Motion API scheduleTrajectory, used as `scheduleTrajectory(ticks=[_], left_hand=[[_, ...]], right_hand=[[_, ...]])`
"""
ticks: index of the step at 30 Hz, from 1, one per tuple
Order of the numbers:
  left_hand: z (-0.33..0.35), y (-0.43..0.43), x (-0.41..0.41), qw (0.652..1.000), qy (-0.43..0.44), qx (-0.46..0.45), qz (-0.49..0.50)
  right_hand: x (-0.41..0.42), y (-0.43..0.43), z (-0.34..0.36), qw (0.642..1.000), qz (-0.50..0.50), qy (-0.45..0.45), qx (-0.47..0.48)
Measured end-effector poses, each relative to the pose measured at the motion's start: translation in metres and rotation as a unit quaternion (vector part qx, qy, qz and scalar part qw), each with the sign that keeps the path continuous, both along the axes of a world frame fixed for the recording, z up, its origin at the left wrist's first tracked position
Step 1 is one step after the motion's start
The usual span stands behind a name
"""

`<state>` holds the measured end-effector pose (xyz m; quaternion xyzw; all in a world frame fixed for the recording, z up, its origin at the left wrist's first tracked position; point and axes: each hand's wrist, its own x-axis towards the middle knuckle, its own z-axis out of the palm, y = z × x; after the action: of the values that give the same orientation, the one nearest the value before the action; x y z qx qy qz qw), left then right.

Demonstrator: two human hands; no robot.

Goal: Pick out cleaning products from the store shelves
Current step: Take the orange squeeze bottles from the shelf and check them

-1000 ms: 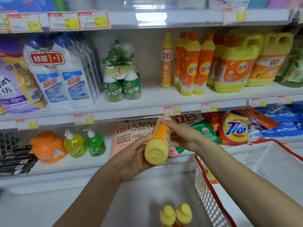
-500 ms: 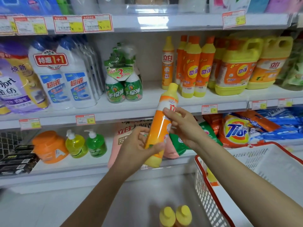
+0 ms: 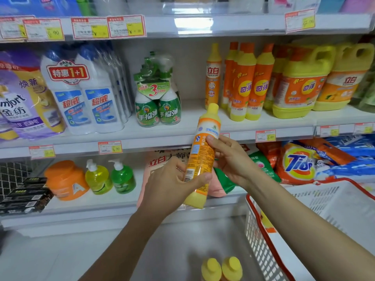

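Two hands hold one orange detergent bottle (image 3: 203, 151) near upright before the shelves (image 3: 182, 137): left hand (image 3: 170, 185) wraps fingers round its lower body, right hand (image 3: 233, 161) fingers pinch mid-label. Bottle not yet in the white basket (image 3: 332, 201) at right; picking looks barely begun.

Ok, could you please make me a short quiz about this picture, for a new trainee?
1. True or false: the left hand and the right hand both hold the orange bottle.
2. Where is the white basket with the red rim? A) on the top shelf B) at the lower right, beside the right arm C) left of the left hand
3. Fill in: the cap of the held bottle is ____.
Key: 1 true; 2 B; 3 yellow.
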<state>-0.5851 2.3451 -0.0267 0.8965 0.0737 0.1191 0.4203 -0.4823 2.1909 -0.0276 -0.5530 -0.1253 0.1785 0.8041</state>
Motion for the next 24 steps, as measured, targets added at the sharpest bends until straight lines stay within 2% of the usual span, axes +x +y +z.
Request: scheduleTrajectory(ticks=[4, 7, 11, 15, 17, 21, 24], left_hand=[[-0.009, 0.0, 0.01, 0.997, -0.061, 0.033, -0.02], [-0.013, -0.009, 0.026, 0.993, -0.11, 0.049, 0.008], [0.002, -0.014, 0.058, 0.976, -0.192, 0.078, 0.073], [0.021, -0.014, 0.096, 0.974, -0.201, 0.08, 0.066], [0.028, -0.012, 0.115, 0.977, -0.192, 0.075, 0.052], [0.043, -0.006, 0.155, 0.986, -0.167, 0.005, 0.02], [0.049, -0.001, 0.185, 0.986, -0.166, 0.001, -0.001]], right_hand=[[-0.003, 0.009, 0.009, 0.989, -0.132, -0.044, -0.053], [0.0, 0.019, 0.025, 0.955, -0.219, -0.152, -0.133], [0.02, 0.029, 0.052, 0.889, -0.287, -0.283, -0.216], [0.053, 0.032, 0.074, 0.862, -0.291, -0.303, -0.284], [0.073, 0.03, 0.081, 0.863, -0.27, -0.298, -0.305], [0.11, 0.02, 0.091, 0.918, -0.161, -0.294, -0.21], [0.136, 0.015, 0.097, 0.917, -0.132, -0.316, -0.207]])
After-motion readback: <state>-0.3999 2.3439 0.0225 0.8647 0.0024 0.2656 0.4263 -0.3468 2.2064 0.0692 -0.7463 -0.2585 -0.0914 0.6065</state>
